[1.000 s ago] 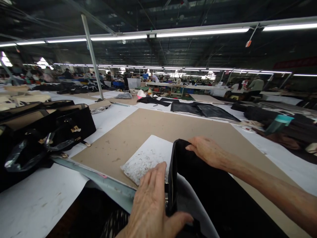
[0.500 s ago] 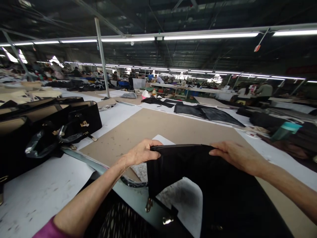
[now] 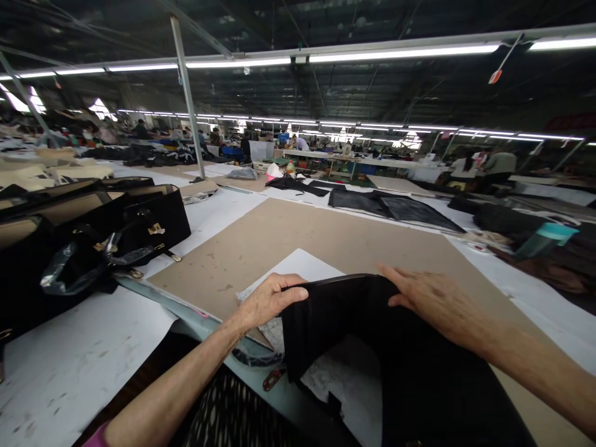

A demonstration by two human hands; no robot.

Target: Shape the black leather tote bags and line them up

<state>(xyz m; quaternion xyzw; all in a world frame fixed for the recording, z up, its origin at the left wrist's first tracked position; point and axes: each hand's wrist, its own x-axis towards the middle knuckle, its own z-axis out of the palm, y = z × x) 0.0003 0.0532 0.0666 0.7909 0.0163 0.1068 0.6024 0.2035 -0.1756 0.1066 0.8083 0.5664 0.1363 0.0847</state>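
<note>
A black bag panel [image 3: 400,372] stands on edge in front of me, over the near edge of a brown cardboard sheet [image 3: 302,239]. My left hand [image 3: 269,301] is closed on the panel's upper left corner, fingers curled over the top edge. My right hand [image 3: 435,302] lies on the panel's upper right part with fingers stretched flat across it. A white paper sheet [image 3: 298,266] speckled with scraps lies under and behind the panel. A metal clasp [image 3: 272,379] hangs near the panel's lower left.
Several black handbags [image 3: 93,230] with gold fittings crowd the table's left side. Black leather pieces [image 3: 391,206] lie beyond the cardboard. A teal-lidded cup [image 3: 540,237] stands at right. A steel post [image 3: 189,99] rises at back left. People work at distant tables.
The panel has sunk a little and tipped toward the table. My right hand went from gripping the top edge to lying flat on it. My left hand keeps its grip.
</note>
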